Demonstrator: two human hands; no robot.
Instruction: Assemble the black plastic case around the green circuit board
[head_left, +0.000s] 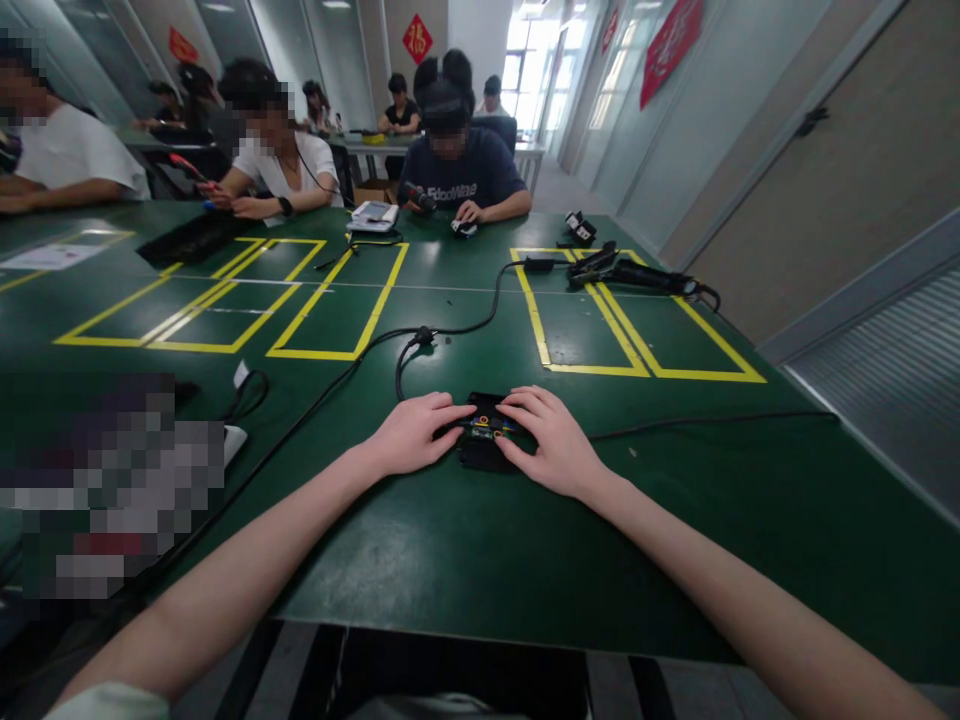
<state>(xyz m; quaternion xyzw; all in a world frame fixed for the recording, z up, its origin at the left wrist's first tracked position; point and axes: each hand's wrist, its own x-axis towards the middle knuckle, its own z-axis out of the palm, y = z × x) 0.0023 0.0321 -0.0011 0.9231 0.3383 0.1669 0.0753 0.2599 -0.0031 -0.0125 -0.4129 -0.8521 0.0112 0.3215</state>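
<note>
Between my hands on the green table lies a small opened black casing (pixel 489 458) with a circuit board (pixel 480 434) and thin blue and yellow wires in it. My left hand (pixel 411 432) grips its left side between thumb and fingers. From the right, my right hand (pixel 553 440) closes on the other side, fingertips at the upper edge and thumb near the board. A cord with a black plug (pixel 424 337) runs toward my left hand. Another black cable (pixel 712 422) stretches to the right from behind my right hand. What my fingertips press exactly is too small to see.
Yellow tape (pixel 315 355) marks rectangles on the table (pixel 375 560). A long black cable (pixel 330 385) crosses it to a dark handheld device (pixel 645 276) at the right. Across the table a person (pixel 472 165) handles small parts; other people sit at the left. A pixelated area covers the left.
</note>
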